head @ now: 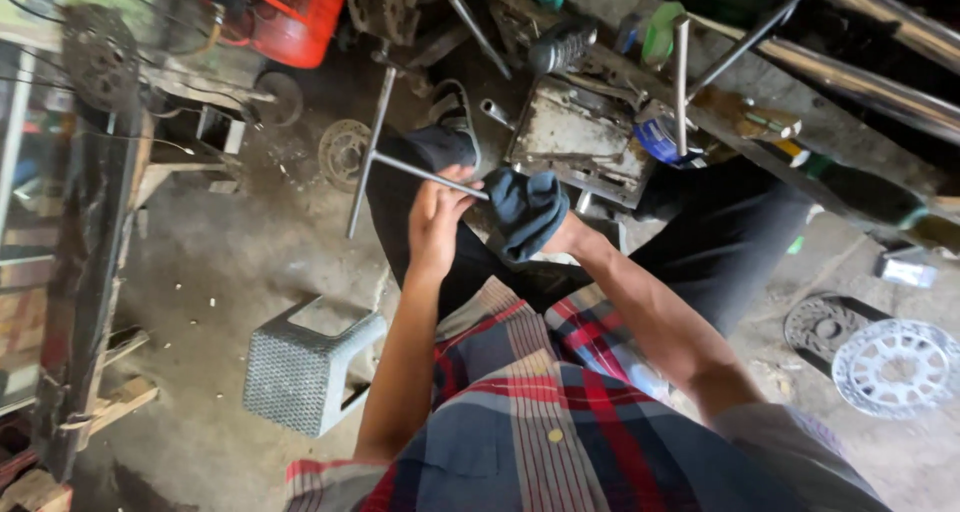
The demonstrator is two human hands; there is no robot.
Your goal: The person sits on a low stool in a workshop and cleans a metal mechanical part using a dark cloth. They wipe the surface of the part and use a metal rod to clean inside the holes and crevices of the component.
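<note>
On the dusty concrete floor (250,262) a grey perforated plastic stool (305,367) stands near the seated person's left leg, and a greasy metal tray (580,137) lies just past the knees, with a silvery brake disc (897,365) well apart at the right. Above the lap, the left hand (435,217) is clenched round the shaft of a long T-handle wrench (378,152), while the right hand (560,234) grasps a dark blue rag (527,210) bunched around the shaft's near end

shirt: red-blue plaid, short sleeves | trousers: black | arms bare
</note>
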